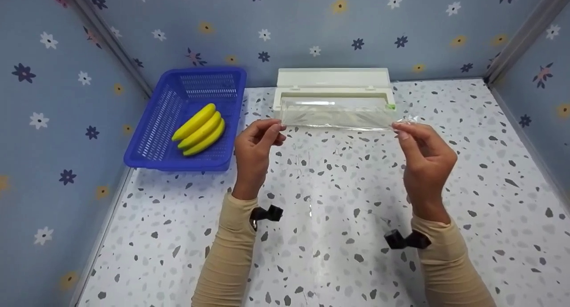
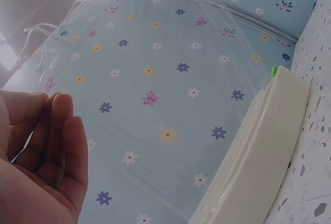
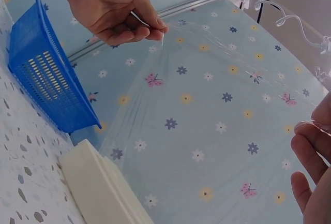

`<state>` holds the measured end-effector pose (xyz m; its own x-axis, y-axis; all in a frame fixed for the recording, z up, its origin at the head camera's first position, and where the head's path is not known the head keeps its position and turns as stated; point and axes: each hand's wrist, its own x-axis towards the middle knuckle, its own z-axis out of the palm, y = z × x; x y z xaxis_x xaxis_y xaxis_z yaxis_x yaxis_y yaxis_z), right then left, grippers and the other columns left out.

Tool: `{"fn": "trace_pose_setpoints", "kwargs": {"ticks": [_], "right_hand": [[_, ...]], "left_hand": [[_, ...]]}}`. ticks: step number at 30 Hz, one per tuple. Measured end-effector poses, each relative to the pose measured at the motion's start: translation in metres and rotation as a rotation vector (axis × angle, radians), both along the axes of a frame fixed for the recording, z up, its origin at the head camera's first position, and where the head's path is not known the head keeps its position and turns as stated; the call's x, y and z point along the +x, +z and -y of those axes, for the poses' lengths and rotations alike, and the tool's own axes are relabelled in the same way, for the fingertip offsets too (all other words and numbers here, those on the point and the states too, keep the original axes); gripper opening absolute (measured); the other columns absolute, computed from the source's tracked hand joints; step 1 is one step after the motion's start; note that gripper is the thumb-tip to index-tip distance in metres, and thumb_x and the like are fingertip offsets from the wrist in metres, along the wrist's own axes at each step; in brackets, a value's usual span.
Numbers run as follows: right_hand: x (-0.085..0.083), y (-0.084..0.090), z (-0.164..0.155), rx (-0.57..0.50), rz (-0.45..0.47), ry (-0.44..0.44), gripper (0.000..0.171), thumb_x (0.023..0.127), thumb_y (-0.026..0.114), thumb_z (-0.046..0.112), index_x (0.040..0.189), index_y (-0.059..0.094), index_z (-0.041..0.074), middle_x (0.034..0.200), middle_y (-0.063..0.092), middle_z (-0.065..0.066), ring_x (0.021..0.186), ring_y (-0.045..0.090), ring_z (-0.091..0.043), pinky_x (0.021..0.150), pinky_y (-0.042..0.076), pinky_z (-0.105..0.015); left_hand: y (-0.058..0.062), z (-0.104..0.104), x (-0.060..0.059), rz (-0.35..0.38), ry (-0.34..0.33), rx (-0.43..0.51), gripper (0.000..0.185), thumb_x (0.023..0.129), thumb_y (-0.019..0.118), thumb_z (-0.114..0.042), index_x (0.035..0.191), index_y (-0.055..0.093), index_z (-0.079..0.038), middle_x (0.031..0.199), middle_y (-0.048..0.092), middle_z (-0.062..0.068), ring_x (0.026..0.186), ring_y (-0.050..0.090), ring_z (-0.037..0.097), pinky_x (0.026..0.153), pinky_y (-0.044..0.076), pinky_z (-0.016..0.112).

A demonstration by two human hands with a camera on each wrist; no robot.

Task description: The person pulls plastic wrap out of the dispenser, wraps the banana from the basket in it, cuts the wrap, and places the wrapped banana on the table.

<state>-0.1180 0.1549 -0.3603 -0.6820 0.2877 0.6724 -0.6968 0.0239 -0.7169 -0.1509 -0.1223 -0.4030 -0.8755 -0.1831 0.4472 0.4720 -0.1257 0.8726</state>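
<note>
A sheet of clear cling film [image 1: 338, 117] stretches between both hands, rising from a white cling film dispenser [image 1: 334, 95] whose lid is raised. My left hand [image 1: 256, 149] pinches the film's left corner between thumb and fingertips. At the other corner, my right hand [image 1: 425, 153] pinches it the same way, with a little film bunched at the fingertips. In the right wrist view the film [image 3: 186, 105] spreads taut from the dispenser [image 3: 103, 188] up to both hands. A small green piece [image 1: 391, 106] sits at the dispenser's right end.
On the left stands a blue plastic basket [image 1: 147, 160] holding a bunch of yellow bananas [image 1: 200, 131]. The speckled white tabletop [image 1: 334, 253] is bounded by flower-patterned walls [image 1: 303, 26] at the back and sides. Each wrist carries a small black camera mount [image 1: 271, 213].
</note>
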Motion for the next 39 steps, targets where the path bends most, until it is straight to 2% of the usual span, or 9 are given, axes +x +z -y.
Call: {"fn": "trace_pose_setpoints", "kwargs": {"ticks": [5,11,19,24,31,39], "right_hand": [[-0.001,0.001,0.0,0.001,-0.008,0.009,0.012,0.088,0.059,-0.018,0.097,0.067,-0.019,0.096,0.07,-0.023,0.092,0.067,-0.029,0.086,0.054,-0.031],[0.003,-0.003,0.001,0.012,0.0,0.022,0.014,0.088,0.056,-0.021,0.097,0.066,-0.021,0.096,0.07,-0.024,0.094,0.067,-0.03,0.088,0.054,-0.032],[0.001,0.001,0.003,0.015,-0.003,0.032,0.014,0.087,0.056,-0.022,0.096,0.066,-0.021,0.095,0.067,-0.031,0.095,0.067,-0.028,0.09,0.053,-0.034],[-0.001,-0.001,0.0,-0.02,-0.002,0.028,0.013,0.087,0.056,-0.022,0.096,0.066,-0.022,0.095,0.069,-0.028,0.094,0.067,-0.03,0.089,0.054,-0.034],[-0.015,-0.015,-0.008,-0.117,-0.02,0.014,0.012,0.088,0.059,-0.017,0.097,0.066,-0.021,0.096,0.07,-0.026,0.093,0.067,-0.034,0.088,0.054,-0.037],[-0.01,-0.013,0.001,-0.138,-0.021,0.045,0.012,0.087,0.059,-0.018,0.097,0.066,-0.022,0.095,0.07,-0.025,0.092,0.067,-0.034,0.088,0.054,-0.038]], "left_hand": [[-0.001,0.0,0.002,0.016,0.008,-0.008,0.016,0.097,0.064,-0.006,0.105,0.07,0.007,0.095,0.072,0.016,0.076,0.067,0.023,0.074,0.058,0.037],[-0.004,0.002,0.009,0.031,0.002,-0.004,0.017,0.097,0.064,-0.003,0.106,0.068,0.011,0.095,0.072,0.016,0.075,0.067,0.023,0.072,0.058,0.035],[-0.001,0.005,0.008,0.012,0.024,-0.003,0.014,0.097,0.064,-0.004,0.104,0.07,0.007,0.094,0.071,0.016,0.075,0.067,0.023,0.072,0.058,0.035],[0.0,0.001,0.008,0.015,0.017,-0.009,0.016,0.097,0.065,-0.006,0.105,0.07,0.007,0.095,0.071,0.016,0.076,0.067,0.023,0.074,0.058,0.036],[0.015,0.0,-0.002,0.0,-0.008,-0.068,0.017,0.097,0.066,-0.007,0.106,0.072,0.006,0.098,0.07,0.023,0.076,0.068,0.025,0.074,0.058,0.037],[0.027,0.009,-0.006,-0.044,0.025,-0.078,0.014,0.095,0.067,-0.003,0.102,0.073,0.007,0.092,0.071,0.018,0.075,0.067,0.023,0.073,0.058,0.036]]}}
